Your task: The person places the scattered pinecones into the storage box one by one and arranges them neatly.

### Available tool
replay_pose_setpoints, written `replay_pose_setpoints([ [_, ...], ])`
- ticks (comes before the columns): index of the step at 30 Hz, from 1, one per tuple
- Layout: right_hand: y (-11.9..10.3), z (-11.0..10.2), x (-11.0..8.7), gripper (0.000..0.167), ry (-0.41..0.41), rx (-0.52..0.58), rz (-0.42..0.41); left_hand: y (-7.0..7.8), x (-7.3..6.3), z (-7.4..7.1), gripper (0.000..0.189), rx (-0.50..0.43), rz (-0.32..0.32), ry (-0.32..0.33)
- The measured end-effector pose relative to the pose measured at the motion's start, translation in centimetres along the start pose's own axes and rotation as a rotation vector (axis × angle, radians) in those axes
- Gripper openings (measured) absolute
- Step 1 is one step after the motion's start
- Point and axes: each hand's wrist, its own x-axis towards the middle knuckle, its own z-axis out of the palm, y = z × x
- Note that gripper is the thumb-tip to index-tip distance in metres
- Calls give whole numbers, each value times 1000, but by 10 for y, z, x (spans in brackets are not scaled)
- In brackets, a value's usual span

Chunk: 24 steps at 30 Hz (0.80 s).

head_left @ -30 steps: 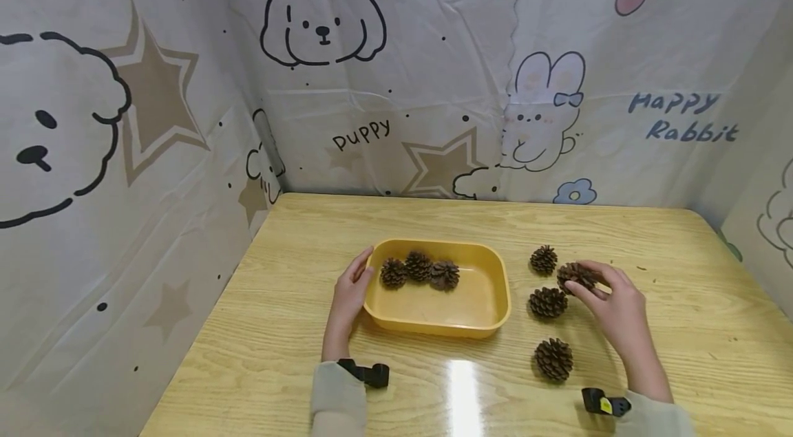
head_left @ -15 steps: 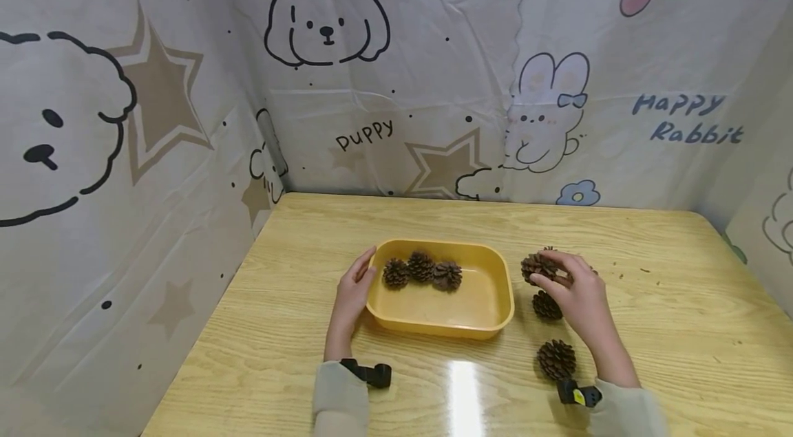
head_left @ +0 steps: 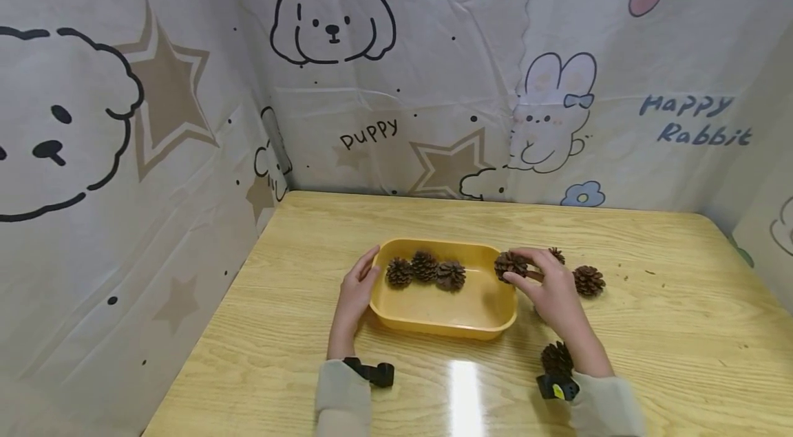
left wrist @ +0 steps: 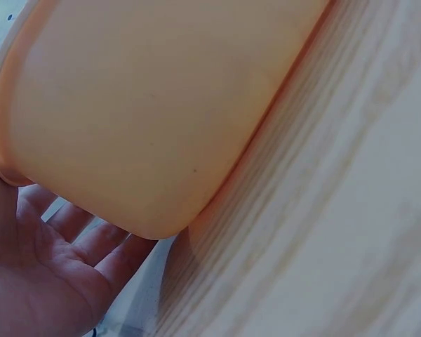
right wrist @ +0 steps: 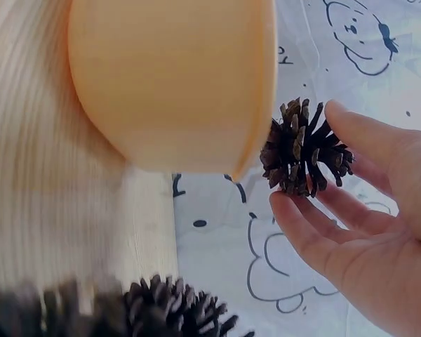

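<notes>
Because the right hand (head_left: 554, 292) covers a good part of what lies behind it, I see only the upper bit of the far pine cone (head_left: 557, 255), and I can't identify a dark sliver under that hand. The black wrist camera (head_left: 556, 387) cuts off the lower side of the near pine cone (head_left: 556, 357). At the bottom of my right wrist view, dark scaly shapes are cropped by the edge, blurred on the left. The left wrist view gives me mostly tray wall.

Three pine cones (head_left: 425, 266) sit close together in the far left part of the yellow tray (head_left: 442, 306), and a loose pine cone (head_left: 589, 281) rests on the tabletop (head_left: 260, 354) to the right of the hand. The tray's right rim stands just beside the held pine cone (head_left: 511, 265), which is over the far right corner; I can't tell if they touch. The right fingers pinch that cone; the left hand (head_left: 356, 294) has its fingers relaxed and extended against the tray's left end.

The tray's long axis runs left to right. The held cone looks stubby, and I can't make out which end is its tip.
</notes>
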Motion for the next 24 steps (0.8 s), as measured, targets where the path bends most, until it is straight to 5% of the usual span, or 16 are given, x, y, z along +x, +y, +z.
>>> replay_pose_setpoints([
  [8,-7,14,5,42,-70,0,21,-1,0,0,43,-2,13,11],
  [24,-18,43,16,36,-106,-192,-98,-1,1,0,43,6,8,9],
])
